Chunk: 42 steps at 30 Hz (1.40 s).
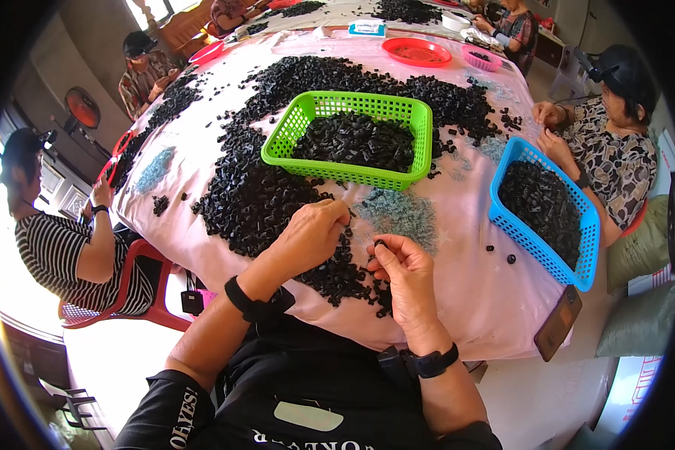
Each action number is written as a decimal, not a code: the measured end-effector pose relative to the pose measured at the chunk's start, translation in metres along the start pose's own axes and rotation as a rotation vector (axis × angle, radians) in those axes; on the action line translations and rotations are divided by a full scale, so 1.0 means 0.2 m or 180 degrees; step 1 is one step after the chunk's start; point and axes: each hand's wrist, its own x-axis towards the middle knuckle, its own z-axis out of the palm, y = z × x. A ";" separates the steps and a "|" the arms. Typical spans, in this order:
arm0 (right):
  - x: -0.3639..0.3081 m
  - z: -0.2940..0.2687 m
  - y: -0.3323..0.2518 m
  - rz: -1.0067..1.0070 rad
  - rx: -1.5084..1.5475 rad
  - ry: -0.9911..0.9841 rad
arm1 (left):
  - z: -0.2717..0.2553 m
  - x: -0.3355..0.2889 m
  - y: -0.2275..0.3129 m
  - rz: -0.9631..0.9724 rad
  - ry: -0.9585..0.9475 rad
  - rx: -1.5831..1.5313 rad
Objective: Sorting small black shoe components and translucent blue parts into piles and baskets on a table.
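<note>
My left hand [316,231] is closed, fingertips pinched together over the edge of a heap of small black plastic pieces [236,199]. Whatever those fingertips hold is hidden. Close by on the right, my right hand [409,281] grips a small black plastic piece [380,244] between thumb and forefinger, its other fingers curled. Just beyond both hands lies a pile of tiny pale grey-green pieces [399,216] that look like springs. A green plastic basket [350,175] filled with black pieces stands behind that pile. More black pieces lie loose on the cloth below my hands.
A blue basket [508,214] of black pieces stands at the right edge, near a phone [559,322]. Red trays [416,52] and a pink basket [481,58] are farther back. Co-workers sit around the pink-covered table [465,300], one close at the right [615,142], another at the left [75,240].
</note>
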 end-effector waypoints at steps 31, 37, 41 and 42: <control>0.03 -0.04 -0.02 -0.0360 -0.0118 0.0381 | 0.07 0.04 0.07 0.0283 -0.0483 0.0531; 0.03 -0.04 -0.01 -0.0362 -0.0173 0.0410 | 0.11 0.03 0.08 0.0179 -0.0402 0.0800; 0.03 -0.03 -0.02 -0.0425 -0.0183 0.0394 | 0.16 0.02 0.03 0.0400 -0.0017 0.0579; 0.03 -0.03 -0.02 -0.0429 -0.0185 0.0401 | 0.15 0.02 0.03 0.0381 -0.0111 0.0608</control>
